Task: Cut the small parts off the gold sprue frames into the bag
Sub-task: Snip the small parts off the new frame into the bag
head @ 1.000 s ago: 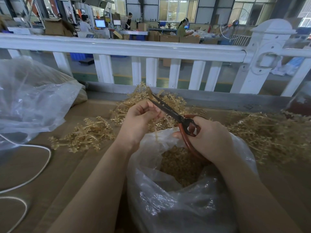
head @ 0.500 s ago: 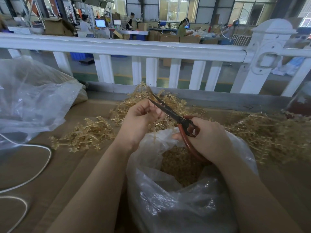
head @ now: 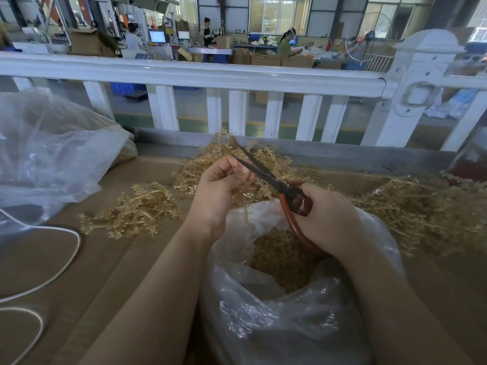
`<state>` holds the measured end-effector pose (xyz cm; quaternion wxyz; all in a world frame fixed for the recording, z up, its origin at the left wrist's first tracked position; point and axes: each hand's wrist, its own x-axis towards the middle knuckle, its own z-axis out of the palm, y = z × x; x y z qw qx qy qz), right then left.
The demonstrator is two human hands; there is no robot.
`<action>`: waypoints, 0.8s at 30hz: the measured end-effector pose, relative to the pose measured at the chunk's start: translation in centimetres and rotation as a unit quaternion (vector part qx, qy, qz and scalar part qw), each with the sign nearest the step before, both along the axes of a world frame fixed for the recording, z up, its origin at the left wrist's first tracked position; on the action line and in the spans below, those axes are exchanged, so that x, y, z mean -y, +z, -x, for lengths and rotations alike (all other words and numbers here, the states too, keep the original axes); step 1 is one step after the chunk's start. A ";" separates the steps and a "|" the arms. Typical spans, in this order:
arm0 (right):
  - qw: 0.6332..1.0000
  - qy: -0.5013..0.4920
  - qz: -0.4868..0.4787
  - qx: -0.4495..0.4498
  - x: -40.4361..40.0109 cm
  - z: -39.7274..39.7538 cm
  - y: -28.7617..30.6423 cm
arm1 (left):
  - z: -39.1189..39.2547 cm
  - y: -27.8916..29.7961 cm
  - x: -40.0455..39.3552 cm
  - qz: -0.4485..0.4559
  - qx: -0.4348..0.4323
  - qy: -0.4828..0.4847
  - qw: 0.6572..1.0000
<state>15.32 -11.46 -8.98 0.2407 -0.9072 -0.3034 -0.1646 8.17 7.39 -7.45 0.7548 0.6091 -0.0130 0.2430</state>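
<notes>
Gold sprue frame (head: 259, 187) is pinched in the curled fingers of the left hand (head: 218, 191), held just above the open mouth of the clear bag (head: 290, 320), which holds loose gold parts. Right hand (head: 326, 219) grips red-handled scissors (head: 279, 184), blades slightly apart beside the left fingertips. More frames (head: 137, 212) lie piled on the brown table (head: 79, 272).
</notes>
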 end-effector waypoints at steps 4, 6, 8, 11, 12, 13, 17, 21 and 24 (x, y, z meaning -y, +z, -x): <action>1.000 -0.008 0.011 -0.019 0.0 -0.1 0.1 | -0.1 0.1 0.1 0.050 0.012 0.005 0.999; 0.999 -0.011 0.015 -0.032 0.0 -0.2 0.2 | -0.1 0.1 0.2 0.051 0.015 0.013 0.999; 0.999 -0.009 0.017 -0.032 0.1 -0.2 0.2 | -0.2 0.0 0.2 0.020 0.014 0.028 0.999; 1.000 -0.013 0.024 -0.008 0.1 -0.3 0.1 | -0.1 -0.2 0.1 -0.008 0.013 0.044 0.999; 1.000 -0.015 0.027 -0.002 0.1 -0.4 0.0 | -0.1 -0.2 0.0 -0.014 0.013 0.044 0.999; 0.999 -0.017 0.030 0.003 0.1 -0.4 0.0 | -0.1 -0.3 0.0 -0.020 0.011 0.044 0.999; 0.999 -0.018 0.031 0.029 0.1 -0.5 -0.1 | -0.2 -0.5 0.2 -0.086 0.007 0.040 0.995; 0.999 -0.016 0.006 0.045 0.0 -0.3 -0.2 | -0.3 -0.7 0.3 -0.113 0.009 0.040 0.993; 0.999 -0.011 -0.006 0.035 -0.1 -0.3 -0.2 | -0.3 -0.5 0.3 -0.095 0.005 0.031 0.995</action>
